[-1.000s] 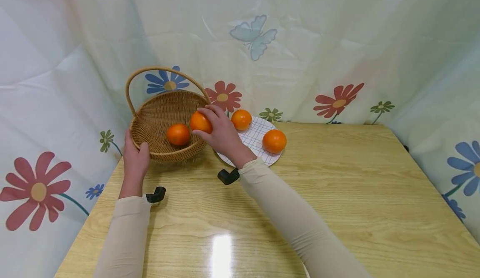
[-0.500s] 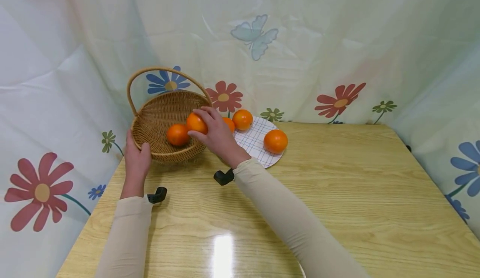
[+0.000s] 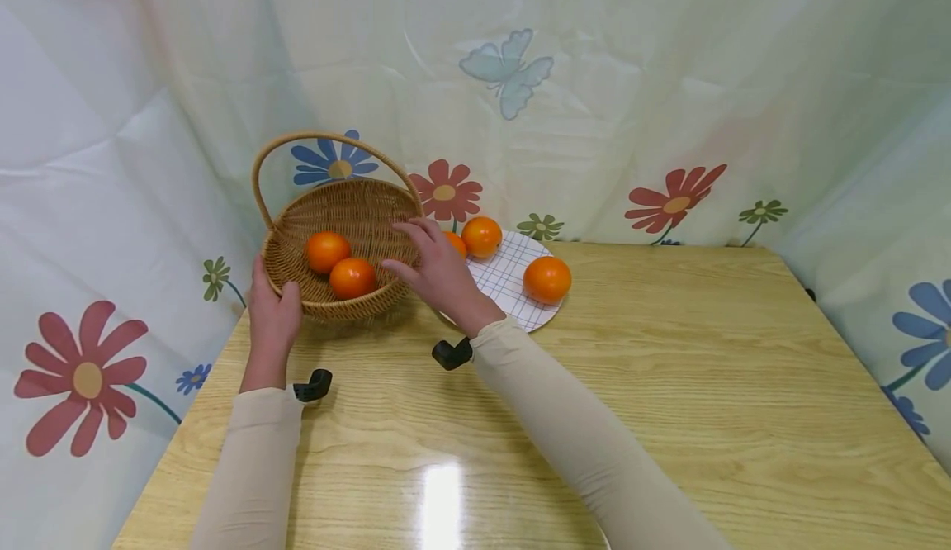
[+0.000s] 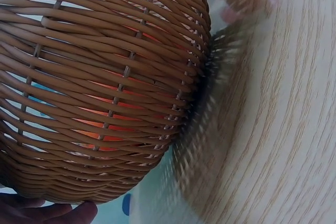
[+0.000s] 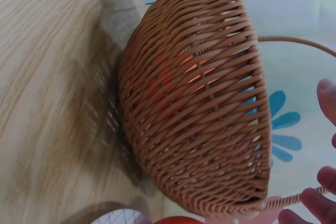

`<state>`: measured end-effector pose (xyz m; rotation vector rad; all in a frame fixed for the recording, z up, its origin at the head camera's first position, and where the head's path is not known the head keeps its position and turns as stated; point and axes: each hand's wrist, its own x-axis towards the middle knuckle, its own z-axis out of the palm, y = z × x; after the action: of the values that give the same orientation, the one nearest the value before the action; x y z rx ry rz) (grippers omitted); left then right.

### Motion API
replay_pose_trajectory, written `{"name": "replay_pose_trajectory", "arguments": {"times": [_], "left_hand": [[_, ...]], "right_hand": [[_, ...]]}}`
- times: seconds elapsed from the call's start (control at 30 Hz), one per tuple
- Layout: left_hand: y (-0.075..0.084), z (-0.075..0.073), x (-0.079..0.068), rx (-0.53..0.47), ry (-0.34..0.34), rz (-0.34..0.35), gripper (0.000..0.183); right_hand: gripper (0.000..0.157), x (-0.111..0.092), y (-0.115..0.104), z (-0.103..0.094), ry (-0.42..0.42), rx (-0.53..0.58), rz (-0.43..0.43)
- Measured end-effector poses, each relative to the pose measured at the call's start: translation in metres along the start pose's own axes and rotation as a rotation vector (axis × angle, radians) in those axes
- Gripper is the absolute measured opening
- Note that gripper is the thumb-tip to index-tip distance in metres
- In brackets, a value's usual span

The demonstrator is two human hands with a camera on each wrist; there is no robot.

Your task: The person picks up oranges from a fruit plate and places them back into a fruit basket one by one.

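Gripping the near left rim of a wicker basket (image 3: 349,312) with the left hand (image 3: 273,310), thumb over the edge. Holding nothing in the right hand (image 3: 444,273), with the thumb and fingers (image 5: 315,203) parted wide at the basket's right rim; impossible to tell whether touching the wicker there. Set near the far left corner of the wooden desk (image 3: 669,368), with the handle (image 3: 321,135) arching above. Lying inside the basket, side by side: a far orange (image 3: 328,252) and a near orange (image 3: 352,278). Just right of the basket, by the desk's far edge, on a white plate with blue checked lines (image 3: 513,265): a back orange (image 3: 481,237), a right-hand orange (image 3: 546,280) at the plate's right rim, and a third orange (image 3: 456,244), partly hidden by the right hand. Covered to the wrists by beige sleeves (image 3: 256,459), with a black camera (image 3: 315,385) at each. Hung behind the desk's far edge and along both sides: a pale curtain (image 3: 654,63) printed with flowers (image 3: 442,192) and a blue butterfly (image 3: 513,71).
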<state>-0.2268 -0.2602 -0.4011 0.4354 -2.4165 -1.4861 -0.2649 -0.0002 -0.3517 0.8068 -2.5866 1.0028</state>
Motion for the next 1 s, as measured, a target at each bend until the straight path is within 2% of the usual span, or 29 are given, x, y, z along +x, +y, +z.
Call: {"name": "replay_pose_trajectory", "arguments": {"times": [0.57, 1.0], "left_hand": [[0.002, -0.003, -0.002, 0.023, -0.008, 0.002, 0.072], [0.002, -0.002, -0.002, -0.003, -0.002, 0.005, 0.073]], "right_hand": [[0.054, -0.021, 0.030, -0.012, 0.030, -0.038, 0.025], [0.054, -0.036, 0.047, -0.022, 0.007, -0.062, 0.099]]}}
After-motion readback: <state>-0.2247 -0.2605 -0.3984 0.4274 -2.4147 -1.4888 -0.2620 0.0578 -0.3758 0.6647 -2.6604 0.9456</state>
